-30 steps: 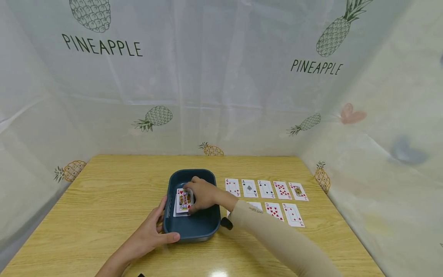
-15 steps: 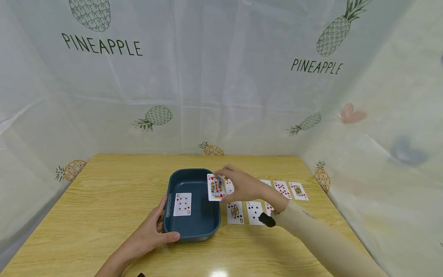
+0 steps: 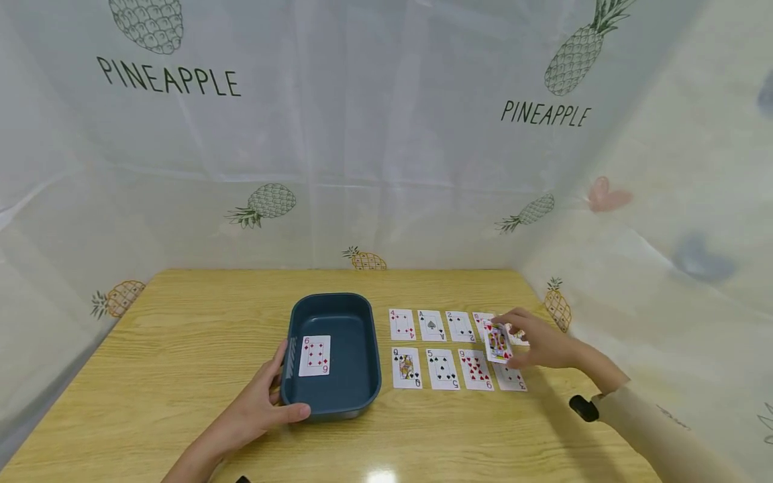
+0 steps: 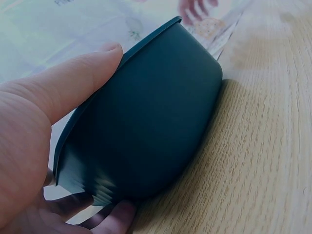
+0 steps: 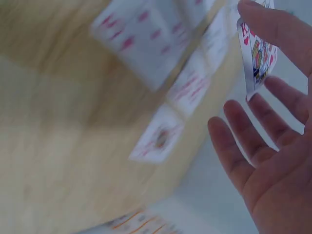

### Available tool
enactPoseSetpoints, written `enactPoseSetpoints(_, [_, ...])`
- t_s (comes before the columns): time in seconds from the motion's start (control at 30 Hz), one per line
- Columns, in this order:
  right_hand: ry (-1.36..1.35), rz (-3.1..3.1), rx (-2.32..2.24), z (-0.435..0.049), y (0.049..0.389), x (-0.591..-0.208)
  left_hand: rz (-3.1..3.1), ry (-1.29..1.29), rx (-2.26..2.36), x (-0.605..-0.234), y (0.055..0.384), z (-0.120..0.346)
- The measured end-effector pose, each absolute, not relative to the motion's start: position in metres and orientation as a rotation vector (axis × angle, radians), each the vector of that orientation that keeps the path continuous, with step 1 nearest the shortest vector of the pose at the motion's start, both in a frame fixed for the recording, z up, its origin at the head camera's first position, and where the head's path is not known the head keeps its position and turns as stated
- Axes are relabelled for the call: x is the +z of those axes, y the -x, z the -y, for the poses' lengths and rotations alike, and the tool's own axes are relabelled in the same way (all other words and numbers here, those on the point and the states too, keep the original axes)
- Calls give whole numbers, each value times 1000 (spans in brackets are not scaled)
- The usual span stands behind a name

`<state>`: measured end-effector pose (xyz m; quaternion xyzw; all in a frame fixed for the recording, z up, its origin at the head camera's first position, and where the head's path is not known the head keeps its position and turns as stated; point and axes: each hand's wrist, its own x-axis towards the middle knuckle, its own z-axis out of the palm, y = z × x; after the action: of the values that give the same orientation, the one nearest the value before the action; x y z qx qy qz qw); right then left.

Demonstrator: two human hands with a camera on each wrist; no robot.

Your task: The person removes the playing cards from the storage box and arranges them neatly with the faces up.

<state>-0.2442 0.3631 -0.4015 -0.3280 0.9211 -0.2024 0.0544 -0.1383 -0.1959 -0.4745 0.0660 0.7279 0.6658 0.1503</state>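
Observation:
My left hand (image 3: 266,399) grips the near left side of a dark blue plastic bin (image 3: 356,389), thumb over its rim; the left wrist view shows fingers curled under the bin wall (image 4: 141,112). Inside the bin lies a six of diamonds (image 3: 315,355), face up. My right hand (image 3: 540,339) pinches a king of hearts (image 3: 498,343) between thumb and fingers. It hangs above the right end of two card rows, partly covering the jack, the ten and the three of diamonds (image 3: 510,381). In the right wrist view the king (image 5: 261,56) stands tilted, clear of the table.
The back row holds a four of diamonds (image 3: 402,325), an ace of spades (image 3: 431,326) and a two of spades (image 3: 460,327). In front lie a queen (image 3: 407,367), a five of spades (image 3: 443,369) and a nine of hearts (image 3: 476,369). A pineapple-print curtain (image 3: 362,221) encloses the wooden table (image 3: 211,322).
My right hand has lifted the king out of the bin and carried it right, over the card rows, uncovering the six of diamonds. The left hand keeps its hold on the bin.

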Motion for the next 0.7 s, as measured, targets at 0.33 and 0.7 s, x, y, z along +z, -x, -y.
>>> enactPoseSetpoints(0.33, [873, -2714, -658, -430, 237, -425, -2095, -187, 1910, -473, 138, 195])
enactPoseSetpoints(0.7, [735, -2637, -658, -439, 232, -431, -2098, -188, 1908, -474, 137, 195])
